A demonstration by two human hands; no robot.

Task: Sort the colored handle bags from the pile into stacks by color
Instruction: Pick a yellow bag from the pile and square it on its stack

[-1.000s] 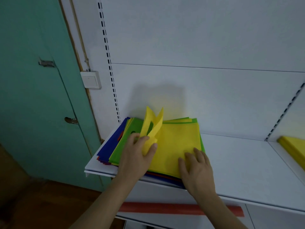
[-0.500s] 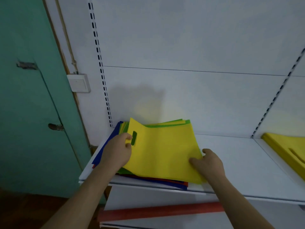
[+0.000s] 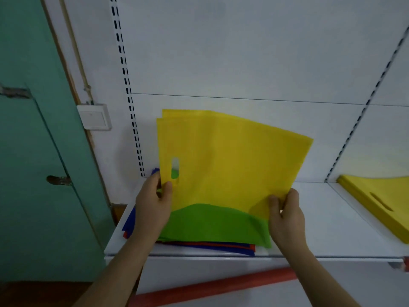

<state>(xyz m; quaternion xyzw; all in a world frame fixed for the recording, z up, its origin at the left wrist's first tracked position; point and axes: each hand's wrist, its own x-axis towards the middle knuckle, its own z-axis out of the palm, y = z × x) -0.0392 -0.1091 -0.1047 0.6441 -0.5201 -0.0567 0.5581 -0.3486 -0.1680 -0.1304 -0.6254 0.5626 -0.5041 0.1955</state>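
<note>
Starting far left: teal door, then white wall switch just beside slotted shelf upright. Left hand pinching yellow bag at its left edge, thumb just below the cut-out handle slot; grip narrow, closed on the fabric. Yellow bag lifted, tilted up off the pile, looks like two yellow layers at top-left corner. Under it: green bag topmost on pile, red and blue edges showing beneath, all on white shelf at its left end. Right hand pinching yellow bag's lower right corner, grip also closed on it. Red tube below shelf front. Far right: yellow stack lying flat on shelf, well apart from pile.
</note>
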